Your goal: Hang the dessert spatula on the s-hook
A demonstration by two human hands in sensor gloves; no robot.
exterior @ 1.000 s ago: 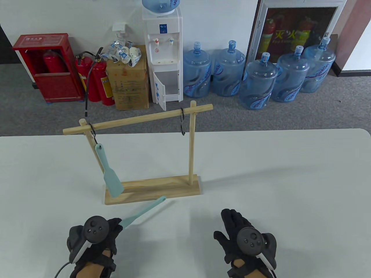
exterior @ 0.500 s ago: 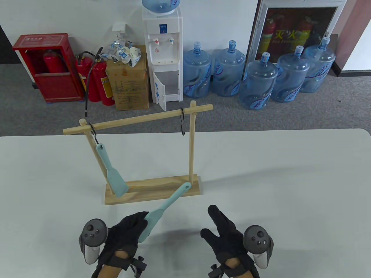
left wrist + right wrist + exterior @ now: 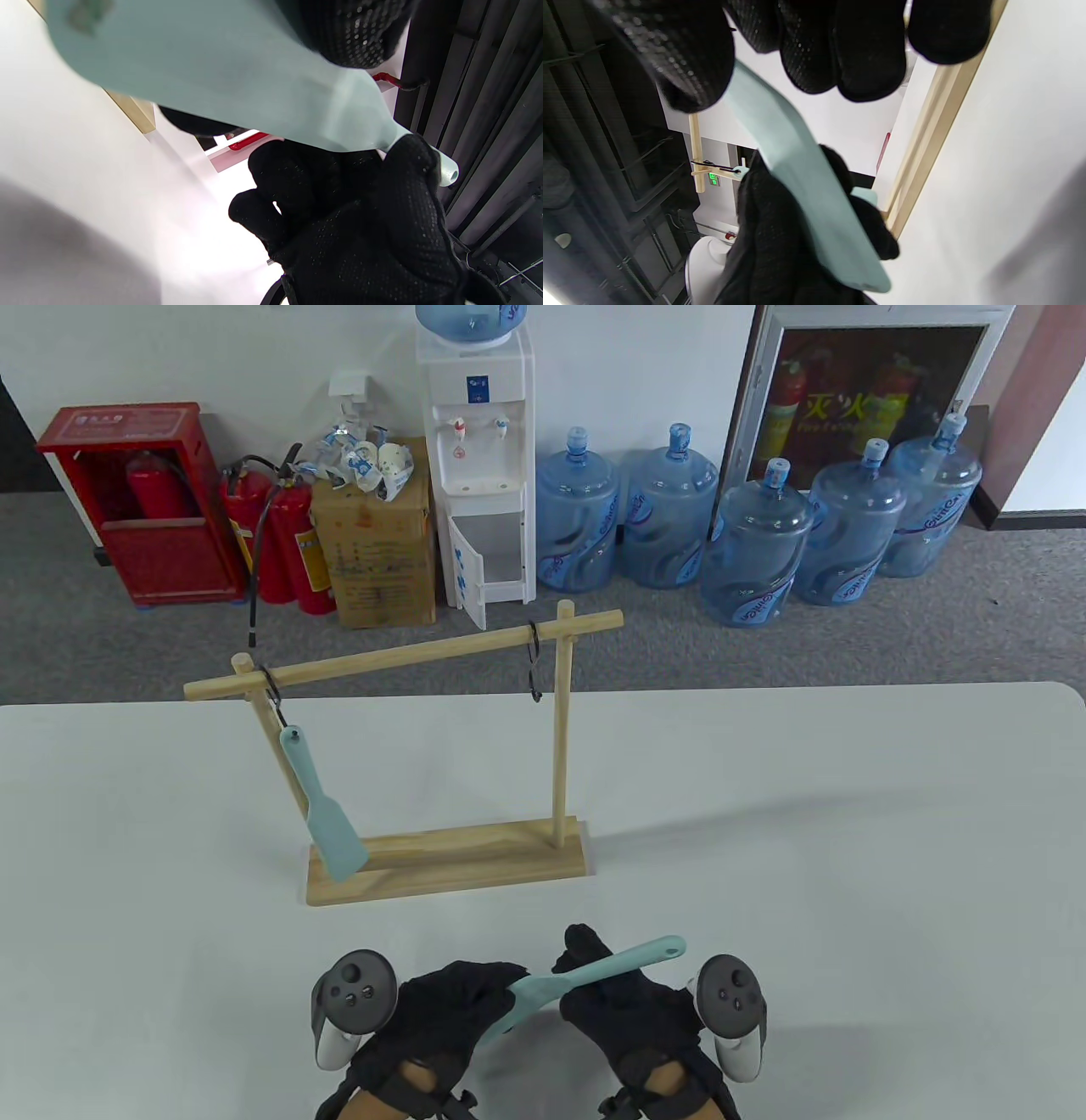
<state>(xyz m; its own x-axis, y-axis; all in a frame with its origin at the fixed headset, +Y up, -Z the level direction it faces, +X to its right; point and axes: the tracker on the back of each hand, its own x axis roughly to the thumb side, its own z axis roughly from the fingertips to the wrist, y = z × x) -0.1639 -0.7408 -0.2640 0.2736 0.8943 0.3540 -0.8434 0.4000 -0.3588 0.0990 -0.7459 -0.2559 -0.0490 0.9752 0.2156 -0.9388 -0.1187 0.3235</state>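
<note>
White tabletop [image 3: 848, 857] near its front edge: left hand [image 3: 450, 1010] pinches the pale-teal silicone spatula [image 3: 585, 980] blade, right hand [image 3: 628, 993] grips its handle, hand-over likely preceding reach to free black s-hook [image 3: 534, 666].

We have swung the dessert spatula [image 3: 585, 980] away from the wooden rack [image 3: 445, 869], its handle now pointing right over our right hand [image 3: 632, 1014]. Our left hand [image 3: 454, 1014] has moved right, still gripping the blade end, and our right hand has come in to close on the handle
</note>
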